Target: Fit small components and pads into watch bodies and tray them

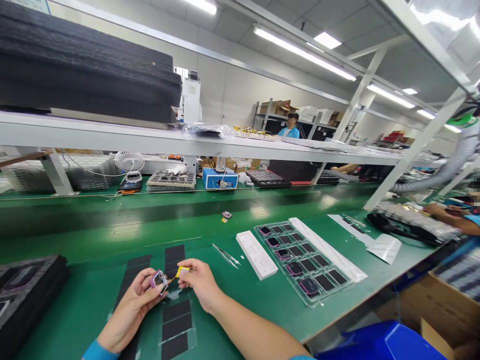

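The left hand (132, 304), low in the frame left of centre, curls its fingers round a small purple watch case (159, 280), gripping it between thumb and fingertips just above the table. The right hand (201, 284) is close beside it, thumb and forefinger pinched on a yellow tab (182, 270). A thin lead runs from this tab back to the case. Whether the tab is stuck to anything else cannot be told.

Under both hands, black strips (174, 320) lie in rows on the green table (93, 300). Just right of the right hand lie metal tweezers (226, 256), then a long white block (257, 255). Past that is a clear tray (279, 235) of dark watch cases, several with purple rims, with a white strip (330, 250) along its far edge. Toward the middle of the frame, a lone watch part (226, 215) lies on the belt.

A black foam tray (28, 290) sits at the lower left edge. At the lower right are a blue bin (378, 342) and a cardboard box (438, 305). At the right edge a co-worker's arm (452, 216) reaches over another tray. At the centre back stands a blue box (220, 178), and upper left a stack of black foam (86, 65) rests on the white shelf (112, 137).
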### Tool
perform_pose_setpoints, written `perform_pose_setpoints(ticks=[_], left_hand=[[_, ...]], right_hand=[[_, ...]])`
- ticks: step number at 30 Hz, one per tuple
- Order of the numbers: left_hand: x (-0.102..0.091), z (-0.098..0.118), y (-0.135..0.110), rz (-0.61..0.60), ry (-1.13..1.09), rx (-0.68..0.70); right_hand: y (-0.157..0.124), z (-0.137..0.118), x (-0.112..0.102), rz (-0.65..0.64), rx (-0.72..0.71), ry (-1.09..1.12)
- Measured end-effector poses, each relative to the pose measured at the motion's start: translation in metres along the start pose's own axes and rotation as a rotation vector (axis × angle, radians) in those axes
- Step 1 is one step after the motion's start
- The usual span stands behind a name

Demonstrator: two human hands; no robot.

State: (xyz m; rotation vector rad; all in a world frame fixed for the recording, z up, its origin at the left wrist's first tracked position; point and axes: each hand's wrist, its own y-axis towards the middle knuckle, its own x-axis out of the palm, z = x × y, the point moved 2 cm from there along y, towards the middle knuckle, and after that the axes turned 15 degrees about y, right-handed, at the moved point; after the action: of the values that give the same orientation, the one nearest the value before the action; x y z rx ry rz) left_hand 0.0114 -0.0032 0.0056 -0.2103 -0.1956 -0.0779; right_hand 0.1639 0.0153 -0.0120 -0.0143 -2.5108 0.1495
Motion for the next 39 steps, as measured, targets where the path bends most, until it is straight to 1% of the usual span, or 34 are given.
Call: perform_pose_setpoints(ticks=[4, 11, 18, 25, 33, 39], left_hand=[[0.0, -0.001, -0.001, -0.061, 0.033, -0.021], [0.0, -0.008, 0.002, -0.084, 0.064, -0.011], [-0.002, -0.011, 0.004, -0.118, 0.082, -0.03], [-0.001, -0.012, 0.003, -0.136, 0.085, -0.042], [0.0, -0.01, 0.001, -0.158, 0.082, -0.053], [-0.001, -0.013, 0.003, -0.189, 0.083, -0.065]], right_hand=[[0.001, 0.002, -0.001, -0.023, -0.073, -0.033], [-0.001, -0.001, 0.0, -0.073, -0.158, -0.112], [-0.002, -0.001, -0.001, -0.106, -0.201, -0.172], [0.0, 0.001, -0.002, -0.127, -0.233, -0.162], [-0.001, 0.0, -0.001, -0.141, -0.236, -0.167], [-0.001, 0.0, -0.002, -0.15, -0.242, -0.186]])
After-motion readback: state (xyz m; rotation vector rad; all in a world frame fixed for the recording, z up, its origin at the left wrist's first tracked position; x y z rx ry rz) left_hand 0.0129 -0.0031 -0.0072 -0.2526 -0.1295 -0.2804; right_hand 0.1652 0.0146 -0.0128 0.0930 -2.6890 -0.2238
